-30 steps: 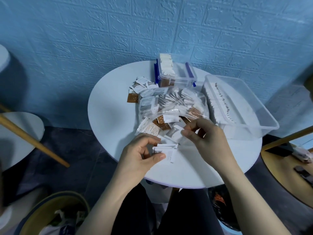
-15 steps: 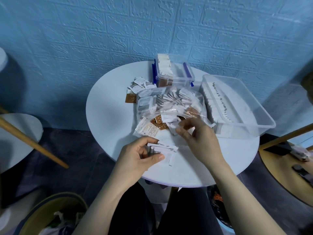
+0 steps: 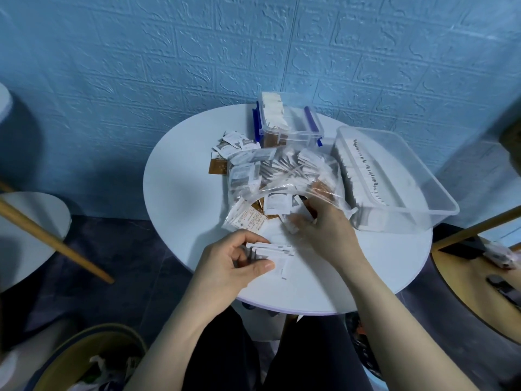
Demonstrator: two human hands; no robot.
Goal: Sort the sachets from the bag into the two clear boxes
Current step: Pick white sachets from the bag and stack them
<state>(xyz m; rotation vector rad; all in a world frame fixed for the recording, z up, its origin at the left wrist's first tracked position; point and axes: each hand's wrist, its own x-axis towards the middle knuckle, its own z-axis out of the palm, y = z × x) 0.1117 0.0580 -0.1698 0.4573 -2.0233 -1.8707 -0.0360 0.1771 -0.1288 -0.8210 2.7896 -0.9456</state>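
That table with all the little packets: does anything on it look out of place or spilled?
Yes. A loose pile of sachets lies on the bare table, left of the small clear box and outside the plastic bag. More sachets spill from the bag's open mouth near the right hand. The left hand holds a stack of white sachets.

Both forearms are bare to the elbows, and the legs (image 3: 225, 359) wear dark trousers.

The left hand (image 3: 234, 266) is curled, thumb pressed against fingers in a pinch. The right hand (image 3: 324, 230) is stretched forward, fingertips blurred, apparently bent downward.
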